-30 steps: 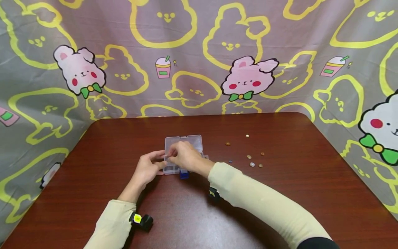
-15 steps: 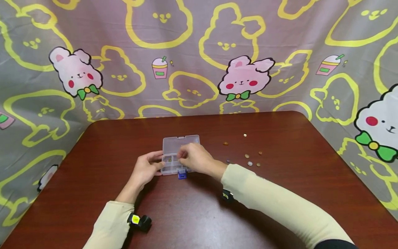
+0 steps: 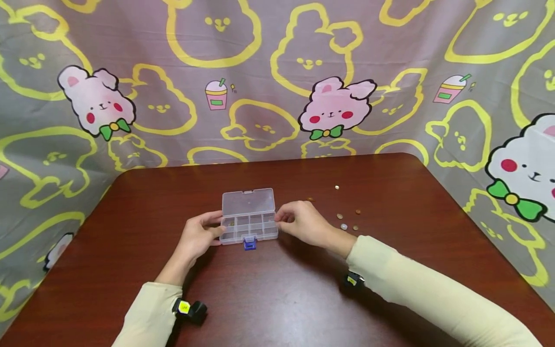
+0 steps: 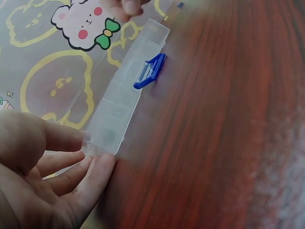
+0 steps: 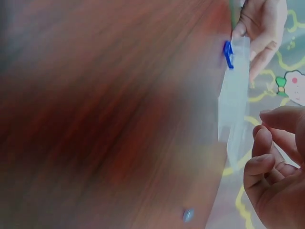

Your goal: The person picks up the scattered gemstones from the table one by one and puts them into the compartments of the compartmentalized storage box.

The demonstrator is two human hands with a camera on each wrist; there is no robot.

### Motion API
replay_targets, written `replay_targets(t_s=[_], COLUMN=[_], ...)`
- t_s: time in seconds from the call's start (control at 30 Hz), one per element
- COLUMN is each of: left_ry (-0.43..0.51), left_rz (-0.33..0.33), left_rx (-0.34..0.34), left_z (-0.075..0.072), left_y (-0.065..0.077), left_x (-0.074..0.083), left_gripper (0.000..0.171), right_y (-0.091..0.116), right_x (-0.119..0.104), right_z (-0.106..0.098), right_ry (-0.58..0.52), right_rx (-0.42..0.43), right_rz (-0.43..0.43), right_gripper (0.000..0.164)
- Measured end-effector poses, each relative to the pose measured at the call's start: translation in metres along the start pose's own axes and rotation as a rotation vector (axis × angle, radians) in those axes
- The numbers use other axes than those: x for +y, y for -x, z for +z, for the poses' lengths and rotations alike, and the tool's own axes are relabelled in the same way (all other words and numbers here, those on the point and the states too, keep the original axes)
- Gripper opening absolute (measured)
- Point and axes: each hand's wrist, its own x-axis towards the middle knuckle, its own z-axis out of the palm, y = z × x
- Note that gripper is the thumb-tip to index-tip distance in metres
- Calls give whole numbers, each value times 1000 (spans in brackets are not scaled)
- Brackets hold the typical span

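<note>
A clear plastic compartment box point(image 3: 249, 226) stands on the table with its lid point(image 3: 248, 202) raised at the back and a blue latch point(image 3: 249, 243) hanging down in front. My left hand point(image 3: 197, 238) grips the box's left end between thumb and fingers. A small yellowish piece point(image 3: 231, 223) lies in the back left compartment. Just beyond the right end, my right hand point(image 3: 303, 221) hovers with loosely bent fingers; nothing shows between its fingertips point(image 5: 264, 131). In the right wrist view, a small bluish bead-like piece point(image 5: 188, 215) lies on the table.
Several small bead-like or stone-like pieces lie right of the box: a whitish one point(image 3: 344, 226), brown ones point(image 3: 358, 212) and a pale one point(image 3: 336, 187) farther back. The brown table point(image 3: 277, 294) ends at a patterned curtain point(image 3: 260, 72).
My right hand has moved from over the box's left compartments, across it, to its right end, uncovering the compartments. My left hand keeps its grip. The head view has shifted slightly.
</note>
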Motion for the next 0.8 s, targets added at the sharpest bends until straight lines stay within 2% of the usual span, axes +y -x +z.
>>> replay_targets(t_s=[0.27,0.63,0.8], left_ry=[-11,-27,-22], left_rz=[-5,3,-3], left_rx=[3,-2,-3], left_z=[1,0,0], left_y=[0,-1,-1], left_x=[-1,-2,-2], left_gripper=[46,46,46], right_y=[30,69,85], right_x=[14,35,45], right_z=[-25,-46,-54], right_ry=[-18,-74,-35], right_rx=[36,66,86], right_rz=[57,133,152], right_gripper=[8,9,11])
